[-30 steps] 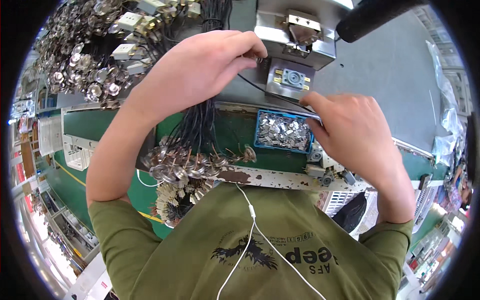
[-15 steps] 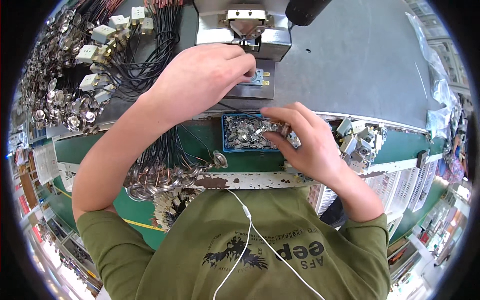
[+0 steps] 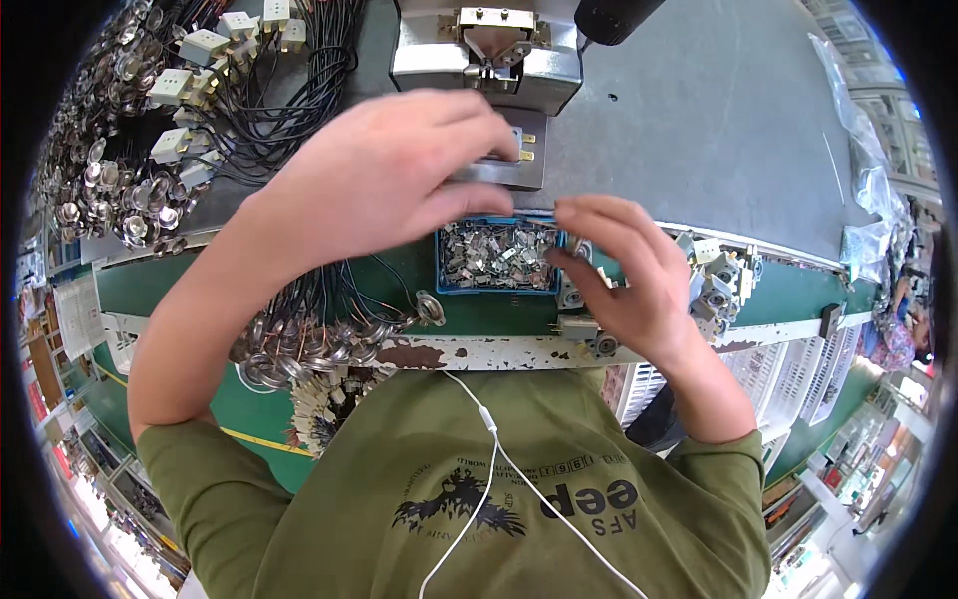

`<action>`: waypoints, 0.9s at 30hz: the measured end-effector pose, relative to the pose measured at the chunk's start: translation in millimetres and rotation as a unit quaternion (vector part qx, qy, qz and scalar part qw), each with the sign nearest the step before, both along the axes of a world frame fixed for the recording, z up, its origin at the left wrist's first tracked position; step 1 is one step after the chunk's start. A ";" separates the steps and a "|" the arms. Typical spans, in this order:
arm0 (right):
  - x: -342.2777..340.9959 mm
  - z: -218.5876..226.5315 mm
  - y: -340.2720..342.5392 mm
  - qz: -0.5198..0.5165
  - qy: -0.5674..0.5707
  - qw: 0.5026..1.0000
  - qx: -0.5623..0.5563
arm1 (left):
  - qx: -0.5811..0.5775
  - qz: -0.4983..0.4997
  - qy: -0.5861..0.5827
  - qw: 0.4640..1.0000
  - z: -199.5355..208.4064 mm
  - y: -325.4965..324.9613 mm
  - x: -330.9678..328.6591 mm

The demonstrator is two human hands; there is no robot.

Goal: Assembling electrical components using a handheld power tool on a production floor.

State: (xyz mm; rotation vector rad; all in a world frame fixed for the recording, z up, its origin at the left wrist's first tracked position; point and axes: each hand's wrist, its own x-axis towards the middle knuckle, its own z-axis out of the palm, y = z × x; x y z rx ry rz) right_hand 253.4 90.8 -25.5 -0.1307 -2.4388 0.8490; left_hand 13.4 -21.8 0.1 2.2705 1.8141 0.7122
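My left hand (image 3: 399,165), slightly blurred by motion, reaches over the metal plate (image 3: 524,178) in front of the machine. Its thumb stands apart from the fingers, and nothing shows between them. Beside the fingertips lies a small pale block with brass tabs (image 3: 527,148), partly covered by the hand. My right hand (image 3: 639,270) is closed, with fingers and thumb pinching a small round metal part (image 3: 577,244) mostly hidden by the fingers. A blue tray (image 3: 439,265) full of small metal clips (image 3: 499,256) sits just left of that hand.
A steel machine (image 3: 489,60) stands behind the plate. Wired metal discs (image 3: 120,190) and white blocks (image 3: 205,46) with black wires (image 3: 319,80) are heaped at left. More discs (image 3: 299,349) hang at the near edge. Grey-white blocks (image 3: 718,290) lie at right.
My left thumb has spread away from the fingers, and the hand has come slightly nearer. My right hand has shifted a little to the right relative to the tray, still pinching the round part.
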 end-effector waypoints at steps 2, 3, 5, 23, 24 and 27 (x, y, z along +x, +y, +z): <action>-5.9 12.7 1.1 -0.037 -0.101 0.992 -0.069 | -0.066 -0.070 -0.041 0.995 3.9 -12.8 -2.6; -8.2 16.7 4.2 -0.031 -0.106 0.992 -0.066 | -0.063 -0.064 -0.046 0.995 6.6 -14.6 -4.9; -13.9 20.7 13.1 -0.015 -0.245 0.930 -0.272 | -0.090 -0.058 -0.026 0.994 11.1 -16.4 -11.8; -31.7 -3.2 14.0 0.113 -0.199 0.787 -0.573 | -0.055 -0.098 -0.058 0.992 35.8 -25.8 -33.8; -32.7 -3.9 14.6 0.112 -0.187 0.789 -0.575 | -0.053 -0.099 -0.059 0.992 34.5 -24.3 -34.8; -32.3 -3.8 10.4 0.050 -0.168 0.844 -0.507 | -0.107 -0.087 -0.073 0.988 30.7 -19.0 -30.2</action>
